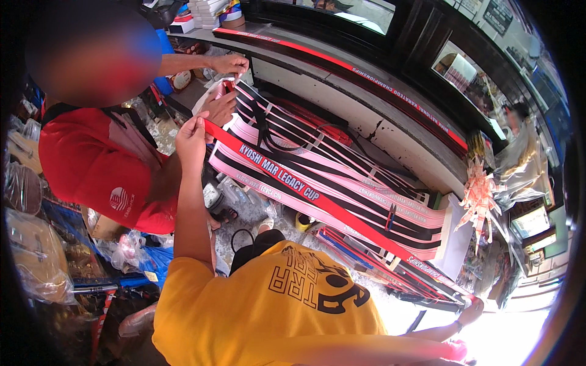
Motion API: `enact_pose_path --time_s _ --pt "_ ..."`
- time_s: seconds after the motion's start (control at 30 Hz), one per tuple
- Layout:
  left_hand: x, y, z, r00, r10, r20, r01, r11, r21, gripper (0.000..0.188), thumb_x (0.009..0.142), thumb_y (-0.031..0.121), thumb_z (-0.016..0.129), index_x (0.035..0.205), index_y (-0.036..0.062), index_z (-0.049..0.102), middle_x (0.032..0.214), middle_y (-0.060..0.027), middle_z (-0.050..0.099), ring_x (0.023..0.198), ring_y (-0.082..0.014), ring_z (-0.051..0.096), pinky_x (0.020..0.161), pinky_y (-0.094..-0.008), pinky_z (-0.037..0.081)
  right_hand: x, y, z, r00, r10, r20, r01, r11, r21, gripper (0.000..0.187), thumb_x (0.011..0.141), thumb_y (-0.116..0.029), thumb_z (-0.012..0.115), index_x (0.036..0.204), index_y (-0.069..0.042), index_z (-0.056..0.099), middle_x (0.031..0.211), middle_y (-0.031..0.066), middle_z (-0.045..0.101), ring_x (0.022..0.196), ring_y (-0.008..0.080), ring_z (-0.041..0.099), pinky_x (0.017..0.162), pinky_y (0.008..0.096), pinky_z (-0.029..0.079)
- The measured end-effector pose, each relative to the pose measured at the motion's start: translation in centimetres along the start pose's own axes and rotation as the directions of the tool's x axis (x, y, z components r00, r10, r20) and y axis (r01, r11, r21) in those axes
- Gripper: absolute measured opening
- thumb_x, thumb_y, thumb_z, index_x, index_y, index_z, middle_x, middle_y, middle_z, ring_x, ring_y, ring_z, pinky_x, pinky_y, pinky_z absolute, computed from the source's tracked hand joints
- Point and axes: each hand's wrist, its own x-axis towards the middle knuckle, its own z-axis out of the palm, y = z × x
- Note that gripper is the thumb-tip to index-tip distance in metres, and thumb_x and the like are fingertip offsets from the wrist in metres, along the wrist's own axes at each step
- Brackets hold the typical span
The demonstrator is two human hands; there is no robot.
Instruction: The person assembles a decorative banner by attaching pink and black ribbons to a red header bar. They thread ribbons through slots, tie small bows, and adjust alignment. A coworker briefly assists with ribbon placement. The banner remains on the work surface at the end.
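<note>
The long ribbon [317, 201] is red with white lettering. At its twelve o'clock, the stacked bands [342, 177] alternate pink and black stripes. The nearer shirt [268, 311] is yellow with black print; the other person's shirt [91, 165] is red.

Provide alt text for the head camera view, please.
Both hands stretch a long red ribbon with white lettering: the left hand pinches one end, the right hand the other. Beneath it lie pink-and-black ribbons, which a person in a red shirt handles.
</note>
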Motion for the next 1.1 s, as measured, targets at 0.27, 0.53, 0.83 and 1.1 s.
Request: enact_pose_path --time_s 0.27,0.53,0.83,1.1 --pt "-0.9 1.6 -0.5 0.999 0.003 -0.037 -0.003 1.0 0.012 0.025 0.1 0.014 0.054 0.118 0.003 0.066 0.078 0.0007 0.064 0.059 -0.005 0.057 0.054 -0.0207 0.048 -2.0 -6.3 -1.1 0.979 -0.158 -0.127 0.126 0.965 -0.232 0.029 0.094 -0.021 0.054 0.117 -0.007 0.064 0.114 0.0119 0.063 0.101 0.0281 0.06 0.094 0.038 0.043" --pt "-2.2 2.2 -0.8 0.998 0.065 0.003 -0.065 0.997 -0.043 0.027 0.1 0.017 0.054 0.122 0.0048 0.065 0.08 0.0026 0.063 0.064 -0.003 0.056 0.059 -0.0178 0.046 -5.5 -14.1 0.0 0.933 -0.03 -0.359 0.032 0.999 -0.002 0.035 0.094 -0.027 0.06 0.122 -0.007 0.063 0.099 0.0097 0.063 0.082 0.0196 0.058 0.073 0.0324 0.045" --pt "-3.4 2.7 -1.1 0.999 0.046 0.029 -0.046 0.999 0.018 0.025 0.099 0.012 0.056 0.12 0.0025 0.066 0.081 0.0014 0.062 0.063 -0.0048 0.057 0.058 -0.0198 0.048 -8.8 -17.9 2.6 0.899 0.115 -0.421 0.051 0.931 0.362 0.041 0.089 -0.024 0.068 0.122 -0.001 0.06 0.086 0.0089 0.062 0.068 0.012 0.05 0.057 0.0244 0.036" --pt "-3.5 2.1 -1.7 0.996 0.071 0.048 -0.073 0.996 0.048 0.025 0.099 0.013 0.056 0.119 0.0029 0.066 0.08 0.0018 0.062 0.063 -0.0047 0.057 0.058 -0.0193 0.047 -9.9 -19.1 3.3 0.849 0.229 -0.476 0.03 0.878 0.478 0.041 0.089 -0.023 0.069 0.122 0.0 0.06 0.086 0.0093 0.062 0.068 0.0123 0.05 0.057 0.0245 0.036"
